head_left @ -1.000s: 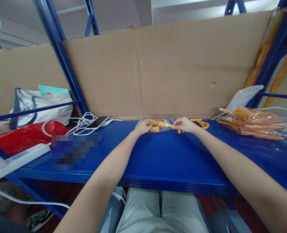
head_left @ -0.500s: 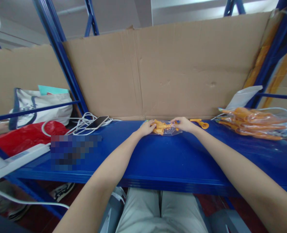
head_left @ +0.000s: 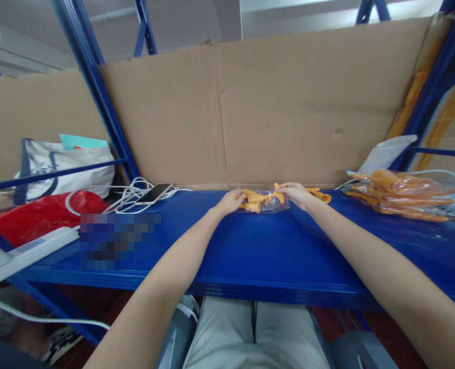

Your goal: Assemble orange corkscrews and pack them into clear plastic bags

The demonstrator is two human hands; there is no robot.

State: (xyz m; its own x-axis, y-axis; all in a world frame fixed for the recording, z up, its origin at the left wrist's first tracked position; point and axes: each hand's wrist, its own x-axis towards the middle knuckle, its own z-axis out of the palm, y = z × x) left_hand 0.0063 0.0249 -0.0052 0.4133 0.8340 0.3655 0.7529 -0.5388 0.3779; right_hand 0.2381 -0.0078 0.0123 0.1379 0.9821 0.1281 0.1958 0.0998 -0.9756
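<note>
A clear plastic bag with several orange plastic pieces in it lies on the blue shelf. My left hand is closed on the bag's left end, its fingertips against the orange pieces. At the bag's right end, my right hand pinches one orange plastic piece, which stands up a little above the others. Whether that piece is wholly out of the bag I cannot tell. Just right of my right hand lies a loose orange piece with a flared, cup-like end, partly hidden by the hand.
Bigger bagged orange pieces are piled at the right. To the left lie a phone, white cables, a red bag and a power strip. A cardboard wall closes off the back of the blue shelf.
My right hand has shifted slightly right, and an orange piece now rises at its fingertips. My left hand has stayed at the bag's left end. A foot at lower left has moved.
</note>
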